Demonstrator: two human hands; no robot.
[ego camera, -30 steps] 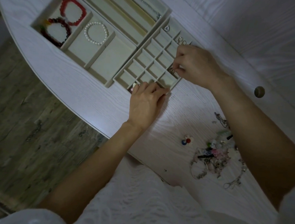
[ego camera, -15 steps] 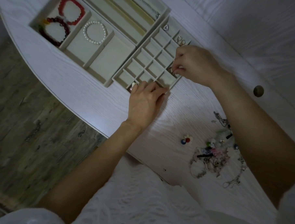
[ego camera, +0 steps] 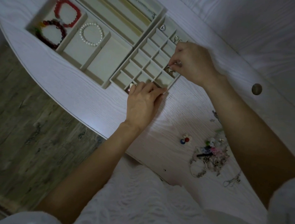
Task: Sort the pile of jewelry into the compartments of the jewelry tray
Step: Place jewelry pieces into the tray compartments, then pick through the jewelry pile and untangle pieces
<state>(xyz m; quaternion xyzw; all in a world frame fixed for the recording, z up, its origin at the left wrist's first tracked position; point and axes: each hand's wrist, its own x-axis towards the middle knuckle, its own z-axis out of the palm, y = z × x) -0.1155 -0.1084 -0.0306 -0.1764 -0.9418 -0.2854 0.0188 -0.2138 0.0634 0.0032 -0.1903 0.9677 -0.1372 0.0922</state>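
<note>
Over the tray's near-right cell, right hand pinches gold rings — pile lies behind it, left hand flat on the rim.

The right hand hides its fingers' small catch (rings, possibly), too tiny to tell.

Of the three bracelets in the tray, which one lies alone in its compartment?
The white pearl bracelet. The red bracelet and the dark red bracelet share the neighbouring compartment, overlapping each other.
</note>
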